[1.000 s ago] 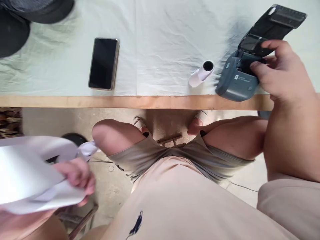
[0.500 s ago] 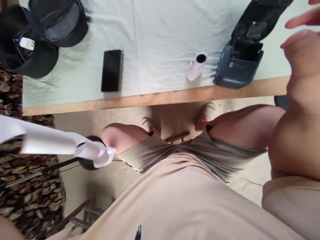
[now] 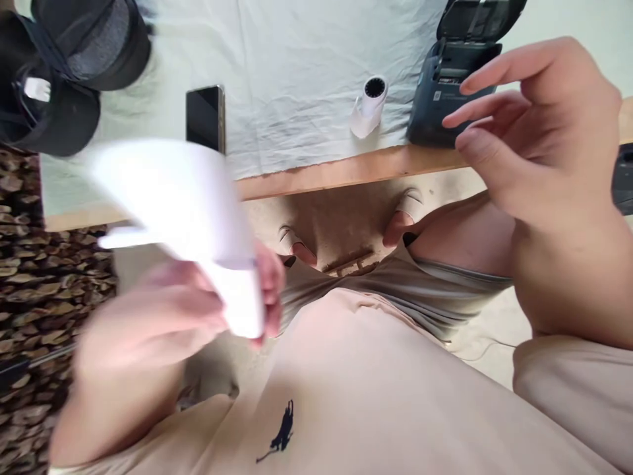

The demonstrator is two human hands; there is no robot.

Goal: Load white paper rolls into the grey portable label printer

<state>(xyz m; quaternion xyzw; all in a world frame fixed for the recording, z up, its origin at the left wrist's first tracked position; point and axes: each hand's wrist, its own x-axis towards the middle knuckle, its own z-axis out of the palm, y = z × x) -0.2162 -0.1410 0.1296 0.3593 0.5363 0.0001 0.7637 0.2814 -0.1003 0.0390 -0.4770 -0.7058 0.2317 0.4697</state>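
Note:
My left hand (image 3: 198, 310) is blurred in front of my lap and grips a white paper sheet (image 3: 182, 204) that curls up over the table edge. My right hand (image 3: 534, 132) hovers open, fingers spread, just right of a dark grey label printer (image 3: 445, 86) whose lid stands open at the table's front edge. It holds nothing. A small white paper roll (image 3: 368, 105) lies on the cloth to the left of the printer.
A black phone (image 3: 205, 119) lies on the pale cloth (image 3: 306, 66), partly hidden by the paper. A black bag (image 3: 64, 66) sits at the far left. The wooden table edge (image 3: 346, 173) runs across; my knees and feet are below it. Woodchips cover the floor at left.
My left hand has swung the paper sheet up from the low left into the middle of the view. My right hand has left the printer and now hovers open beside it.

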